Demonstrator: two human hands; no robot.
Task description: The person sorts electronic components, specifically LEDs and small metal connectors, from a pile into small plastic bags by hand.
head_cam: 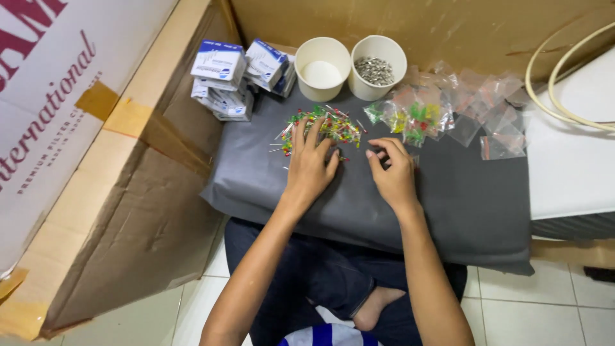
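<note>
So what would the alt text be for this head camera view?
Seen from above, a seated person's left hand rests fingers spread on a pile of small red, green and yellow parts on a grey mat, the right hand beside it. Behind stand two white cups, small boxes and clear bags.

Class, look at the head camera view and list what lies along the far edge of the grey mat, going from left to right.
Stack of small blue-and-white boxes → empty white paper cup → white paper cup holding small metal parts → small clear bags with coloured pieces inside → empty clear bags.
</note>
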